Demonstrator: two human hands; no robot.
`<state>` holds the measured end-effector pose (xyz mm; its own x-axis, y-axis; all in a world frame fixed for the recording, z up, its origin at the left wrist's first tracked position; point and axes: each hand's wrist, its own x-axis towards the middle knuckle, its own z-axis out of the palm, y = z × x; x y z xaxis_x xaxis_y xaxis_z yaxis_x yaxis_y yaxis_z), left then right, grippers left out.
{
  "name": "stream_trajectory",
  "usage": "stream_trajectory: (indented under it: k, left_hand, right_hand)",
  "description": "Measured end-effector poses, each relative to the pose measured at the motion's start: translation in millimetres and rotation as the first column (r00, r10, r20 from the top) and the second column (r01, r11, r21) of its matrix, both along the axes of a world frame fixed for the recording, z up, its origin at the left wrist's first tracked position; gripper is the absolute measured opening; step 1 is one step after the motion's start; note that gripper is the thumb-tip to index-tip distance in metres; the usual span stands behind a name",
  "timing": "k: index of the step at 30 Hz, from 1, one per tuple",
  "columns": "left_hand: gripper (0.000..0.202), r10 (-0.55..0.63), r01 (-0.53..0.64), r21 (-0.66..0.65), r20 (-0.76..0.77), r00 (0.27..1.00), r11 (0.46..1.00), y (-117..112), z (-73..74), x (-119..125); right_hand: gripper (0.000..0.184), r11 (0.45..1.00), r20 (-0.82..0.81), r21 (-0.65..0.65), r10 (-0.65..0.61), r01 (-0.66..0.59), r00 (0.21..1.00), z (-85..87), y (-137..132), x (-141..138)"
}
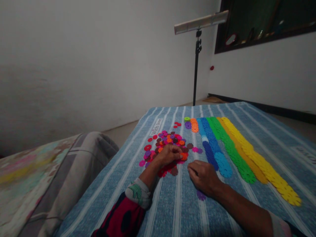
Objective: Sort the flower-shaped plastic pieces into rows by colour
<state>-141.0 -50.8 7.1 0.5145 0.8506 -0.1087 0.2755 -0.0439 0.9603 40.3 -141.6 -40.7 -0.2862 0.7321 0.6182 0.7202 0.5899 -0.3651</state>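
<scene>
A loose pile of small plastic flower discs (168, 144), in red, pink, purple, orange and brown, lies on a blue striped cloth (271, 138). My left hand (170, 154) rests on the pile with its fingers curled in a pinch around an orange disc. My right hand (203, 177) lies on the cloth just right of the pile, fingers curled under, and I cannot see anything in it. To the right, sorted discs lie in long rows: blue (213, 148), green (230, 149), orange-yellow (256, 166), yellow (264, 163). Short orange (194, 125) and purple (188, 125) groups lie at the far end.
A single purple disc (201, 195) lies near my right wrist. A folded patterned blanket (49, 177) lies left of the cloth. A black stand (196, 69) carrying a light bar stands beyond the far edge, by a white wall with a dark window frame (259, 23).
</scene>
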Motion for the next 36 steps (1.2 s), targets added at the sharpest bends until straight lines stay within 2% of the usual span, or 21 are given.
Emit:
stream_trajectory:
  k: [5,10,16,22,25,29,33,36]
  left_hand:
    - [0.023,0.004,-0.002,-0.048,0.049,0.999,0.999,-2,4.2,-3]
    - [0.022,-0.012,0.013,-0.067,0.011,1.000,0.998,-2,6.4,-6]
    - [0.018,0.028,-0.028,0.032,0.000,1.000,0.999,5,6.1,-12]
    - [0.018,0.093,-0.090,0.090,-0.037,0.995,0.992,11,18.8,-9]
    - [0.015,0.097,-0.082,0.144,-0.106,0.990,0.986,26,20.8,3]
    - [0.009,0.131,-0.093,0.246,-0.141,0.981,0.965,57,16.1,32]
    - [0.010,0.233,-0.121,0.425,-0.223,0.947,0.897,90,9.3,67]
    - [0.015,0.314,-0.128,0.498,-0.309,0.898,0.858,108,3.6,90]
  right_hand:
    - [0.025,1.000,0.024,0.009,0.009,-0.010,1.000,0.4,0,0]
    - [0.024,1.000,0.015,-0.005,0.002,-0.002,1.000,-0.8,0,1]
    - [0.026,1.000,0.017,0.015,-0.004,0.003,1.000,-0.3,0,-1]
    - [0.022,1.000,0.029,0.016,-0.006,0.006,1.000,-2.6,1,-5]
    - [0.021,1.000,0.030,0.018,-0.018,0.017,0.999,-4.3,2,-7]
    - [0.021,1.000,0.003,0.010,-0.025,0.025,1.000,-3.8,3,-10]
    - [0.021,0.999,-0.020,-0.025,-0.027,0.026,0.999,-2.7,2,-11]
    - [0.021,0.998,-0.034,-0.052,-0.033,0.031,0.999,-4.2,2,-13]
